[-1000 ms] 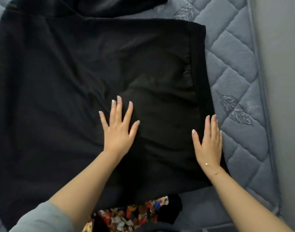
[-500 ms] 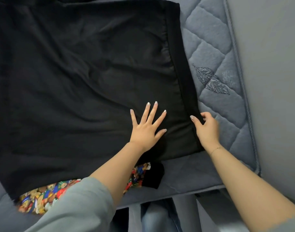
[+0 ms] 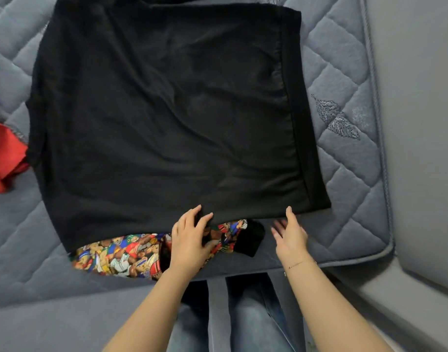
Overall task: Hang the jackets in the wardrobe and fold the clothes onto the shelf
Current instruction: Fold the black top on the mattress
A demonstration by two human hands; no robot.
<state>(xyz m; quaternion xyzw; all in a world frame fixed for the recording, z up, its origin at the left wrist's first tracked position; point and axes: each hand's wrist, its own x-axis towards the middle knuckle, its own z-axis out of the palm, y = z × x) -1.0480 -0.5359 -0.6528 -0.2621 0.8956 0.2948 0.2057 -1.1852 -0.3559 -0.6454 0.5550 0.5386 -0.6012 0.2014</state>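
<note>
A black garment [image 3: 167,110] lies spread flat on the quilted grey-blue mattress [image 3: 344,72], with a ribbed band along its right side. At the garment's near hem, my left hand [image 3: 189,240] curls its fingers over the edge and grips it. My right hand [image 3: 290,235] pinches the same hem further right, near the corner, with the thumb on top and the fingers underneath. A colourful printed garment [image 3: 121,255] sticks out from under the black one, partly hidden by my left hand.
A red garment [image 3: 4,158] lies at the left edge of the mattress. The mattress's piped edge [image 3: 380,148] runs along a grey surface on the right. My legs in blue jeans [image 3: 248,313] stand against the mattress's near edge.
Both hands slid back from the flat black fabric to its near hem and took hold of it. The view pulled back, showing the red garment and more of the printed one.
</note>
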